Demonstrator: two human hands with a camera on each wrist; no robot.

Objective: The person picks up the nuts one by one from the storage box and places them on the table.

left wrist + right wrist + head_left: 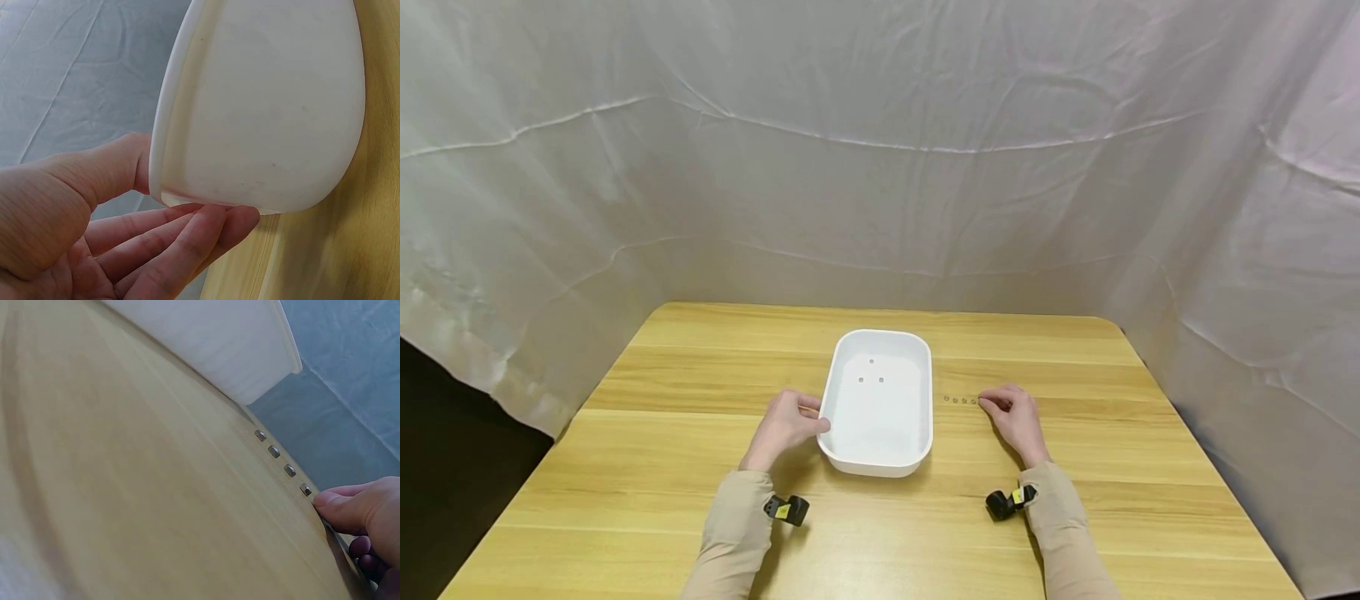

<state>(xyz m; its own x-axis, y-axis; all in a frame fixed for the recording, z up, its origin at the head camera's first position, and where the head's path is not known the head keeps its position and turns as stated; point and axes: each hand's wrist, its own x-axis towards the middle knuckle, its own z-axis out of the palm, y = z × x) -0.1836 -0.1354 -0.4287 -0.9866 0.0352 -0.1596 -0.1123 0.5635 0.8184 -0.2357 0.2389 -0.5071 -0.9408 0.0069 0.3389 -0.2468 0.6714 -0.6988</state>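
Observation:
My left hand (786, 427) grips the left side of a white plastic bin (875, 468), its thumb over the rim and its fingers against the outer wall. In the left wrist view those fingers (181, 244) lie along the bin's underside edge. Three small grey nuts (871, 362) lie apart from one another on the bin's floor. To the right of the bin, several small metal nuts (289, 470) form a short line on the table. At the line's right end my right hand (1017, 419) pinches with thumb and forefinger close to the tabletop, around a nut mostly hidden by the fingertips.
The wooden table (625, 483) extends around the bin on all sides. Pale cloth (880, 200) hangs behind the table and along both sides. A small black camera (788, 510) is strapped to the left wrist, another camera (1009, 502) to the right.

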